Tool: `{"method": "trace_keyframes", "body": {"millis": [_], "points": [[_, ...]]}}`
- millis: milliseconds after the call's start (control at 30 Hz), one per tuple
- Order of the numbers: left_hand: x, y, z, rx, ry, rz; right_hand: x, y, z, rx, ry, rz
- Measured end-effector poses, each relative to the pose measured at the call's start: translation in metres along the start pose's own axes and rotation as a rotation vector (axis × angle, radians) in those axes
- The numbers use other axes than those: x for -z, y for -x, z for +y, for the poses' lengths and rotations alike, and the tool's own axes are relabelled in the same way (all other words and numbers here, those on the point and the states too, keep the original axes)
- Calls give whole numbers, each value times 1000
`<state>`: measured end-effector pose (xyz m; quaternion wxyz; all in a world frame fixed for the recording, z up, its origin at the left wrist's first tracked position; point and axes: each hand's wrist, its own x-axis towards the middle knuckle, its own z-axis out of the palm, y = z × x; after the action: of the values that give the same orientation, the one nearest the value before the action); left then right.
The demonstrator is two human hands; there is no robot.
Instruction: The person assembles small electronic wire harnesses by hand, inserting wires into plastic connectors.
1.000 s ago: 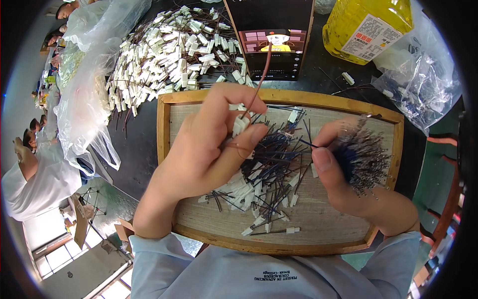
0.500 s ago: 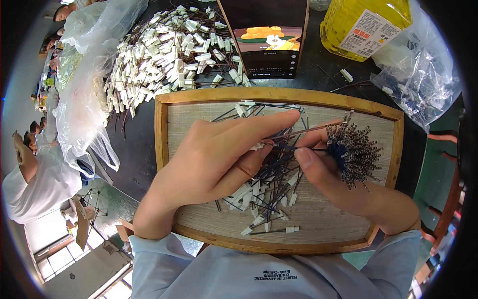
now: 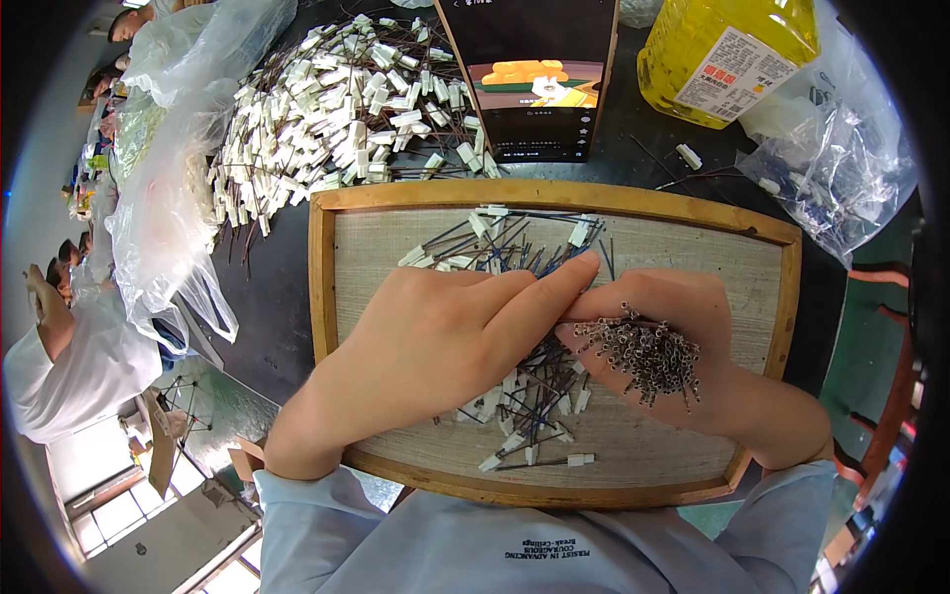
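My right hand (image 3: 683, 297) is closed round a thick bundle of thin wires (image 3: 643, 358), whose crimped metal ends fan out toward me. My left hand (image 3: 435, 337) reaches across from the left, back upward, its fingertips meeting my right hand's. Its thumb and whatever it pinches are hidden underneath. Below both hands lies a wood-framed tray (image 3: 554, 194). Loose dark wires with white plastic connectors (image 3: 515, 421) are scattered in it, partly covered by my left hand. More connector wires (image 3: 480, 226) lie along its far side.
A large heap of white-connector wires (image 3: 336, 109) spreads beyond the tray at left, beside plastic bags (image 3: 163, 188). A phone (image 3: 534, 89) showing a video stands behind the tray. At far right are a yellow-liquid jug (image 3: 727, 59) and a clear bag (image 3: 841, 168). Other people sit at left.
My right hand has turned and closed more fully round the bundle, bringing its metal ends left and toward me. My left hand has rolled palm-down, hiding the thumb and the connector seen there before.
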<state>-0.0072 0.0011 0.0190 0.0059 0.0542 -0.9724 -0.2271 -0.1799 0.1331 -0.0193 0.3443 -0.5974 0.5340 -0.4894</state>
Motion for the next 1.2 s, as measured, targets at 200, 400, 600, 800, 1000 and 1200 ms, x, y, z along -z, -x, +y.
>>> {"method": "trace_keyframes", "body": {"millis": [200, 400, 600, 800, 1000, 1200], "points": [[5, 4, -6, 1, 20, 78, -6, -6, -5, 1, 48, 166], [13, 7, -14, 19, 208, 108, 0, -2, -18, -406, -30, 169], [15, 17, -43, 136, 969, 298, -4, -2, -18, -412, -396, 393], [13, 8, -37, 499, 1503, 523, -5, -1, -10, -292, -245, 151], [13, 9, -43, 422, 1589, 665, -6, -3, -4, -251, -213, 12], [18, 9, -26, 301, 1478, 576, -12, -6, -12, -147, -206, 342]]}}
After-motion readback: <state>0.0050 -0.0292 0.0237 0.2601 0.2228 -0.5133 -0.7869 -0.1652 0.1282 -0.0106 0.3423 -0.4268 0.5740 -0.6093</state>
